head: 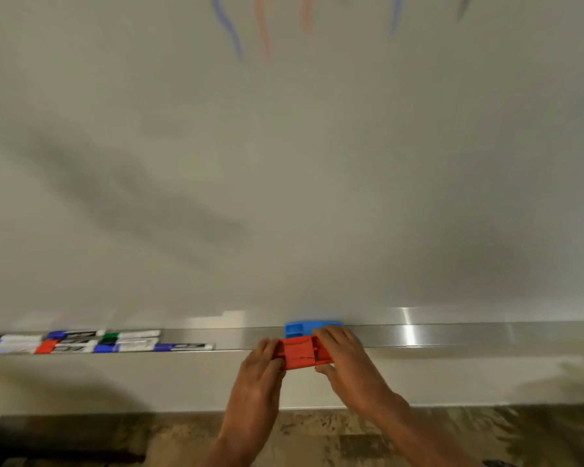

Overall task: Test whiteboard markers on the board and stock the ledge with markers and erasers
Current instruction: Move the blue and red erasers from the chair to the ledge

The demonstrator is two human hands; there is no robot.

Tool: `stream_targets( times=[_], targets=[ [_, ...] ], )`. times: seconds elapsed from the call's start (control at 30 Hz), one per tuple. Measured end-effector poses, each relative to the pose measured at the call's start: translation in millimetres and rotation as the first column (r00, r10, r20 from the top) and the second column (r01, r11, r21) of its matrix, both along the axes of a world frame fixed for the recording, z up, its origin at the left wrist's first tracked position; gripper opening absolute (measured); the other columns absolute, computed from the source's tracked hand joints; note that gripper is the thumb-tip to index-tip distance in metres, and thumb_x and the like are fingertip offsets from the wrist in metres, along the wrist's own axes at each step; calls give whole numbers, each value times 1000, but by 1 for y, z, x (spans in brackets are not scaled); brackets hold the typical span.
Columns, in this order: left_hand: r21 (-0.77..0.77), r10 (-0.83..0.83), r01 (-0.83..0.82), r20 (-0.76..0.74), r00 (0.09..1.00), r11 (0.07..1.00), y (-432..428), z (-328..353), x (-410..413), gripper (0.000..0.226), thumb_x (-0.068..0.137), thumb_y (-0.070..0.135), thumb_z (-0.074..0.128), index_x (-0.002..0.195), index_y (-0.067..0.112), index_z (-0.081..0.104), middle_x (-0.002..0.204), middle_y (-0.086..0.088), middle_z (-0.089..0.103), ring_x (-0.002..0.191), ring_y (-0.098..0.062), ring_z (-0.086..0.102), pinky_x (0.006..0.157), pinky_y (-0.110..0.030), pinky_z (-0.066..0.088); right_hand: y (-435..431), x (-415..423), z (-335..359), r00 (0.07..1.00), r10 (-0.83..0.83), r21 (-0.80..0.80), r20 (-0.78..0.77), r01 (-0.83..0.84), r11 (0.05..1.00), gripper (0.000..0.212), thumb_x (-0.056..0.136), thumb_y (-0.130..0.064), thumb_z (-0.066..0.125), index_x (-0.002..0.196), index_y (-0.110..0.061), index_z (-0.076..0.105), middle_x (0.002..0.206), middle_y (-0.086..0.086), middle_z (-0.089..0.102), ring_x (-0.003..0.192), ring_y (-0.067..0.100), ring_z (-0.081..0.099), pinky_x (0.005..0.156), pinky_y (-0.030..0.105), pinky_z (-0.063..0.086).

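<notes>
Both my hands hold a red eraser [300, 352] just at the front edge of the metal ledge [452, 333]. My left hand [260, 372] grips its left end and my right hand [346, 358] grips its right end. A blue eraser [299, 327] lies on the ledge right behind the red one, partly hidden by my right fingers. Several markers [81, 342] with blue, red, green and black caps lie in rows on the ledge's left part. The whiteboard [284, 163] carries blue, red and dark test strokes [262, 25] near its top.
A pale wall strip runs below the ledge, and a patterned brown floor [317, 433] lies under it. A dark object [48, 433] sits at the lower left on the floor. The ledge's right part [520, 332] shows bare metal.
</notes>
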State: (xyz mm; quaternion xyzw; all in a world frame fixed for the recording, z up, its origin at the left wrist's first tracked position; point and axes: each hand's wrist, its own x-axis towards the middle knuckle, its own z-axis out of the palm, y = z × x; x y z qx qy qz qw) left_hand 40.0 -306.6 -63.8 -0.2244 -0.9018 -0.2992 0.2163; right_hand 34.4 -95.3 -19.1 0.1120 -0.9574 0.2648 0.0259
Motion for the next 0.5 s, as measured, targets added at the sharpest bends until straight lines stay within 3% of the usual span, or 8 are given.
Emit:
stream_targets(
  times=[0.07, 0.27, 0.5],
  targets=[
    [-66, -48, 47, -12, 999, 997, 47, -5, -12, 14, 92, 12, 67, 106, 12, 72, 136, -9, 64, 132, -28, 55, 109, -41, 44, 46, 1, -6, 997, -77, 19, 11, 76, 997, 63, 87, -23, 71, 143, -24, 43, 145, -7, 43, 135, 15, 35, 117, 34, 31],
    [-163, -153, 160, 55, 987, 974, 153, -22, -44, 37, 76, -4, 82, 108, 12, 69, 134, -11, 65, 131, -29, 58, 109, -45, 47, 140, -3, -24, 969, -244, 43, 29, 243, 969, 62, 84, -21, 74, 139, -23, 48, 138, -6, 49, 127, 18, 42, 110, 31, 35],
    [-231, -118, 152, 153, 981, 961, 188, -46, -64, 47, 72, -4, 83, 114, 15, 70, 133, -7, 66, 131, -23, 58, 112, -39, 45, 173, -26, -58, 964, -254, 81, 76, 248, 965, 62, 88, -23, 71, 143, -22, 44, 142, -4, 47, 132, 18, 39, 112, 32, 31]
  ],
)
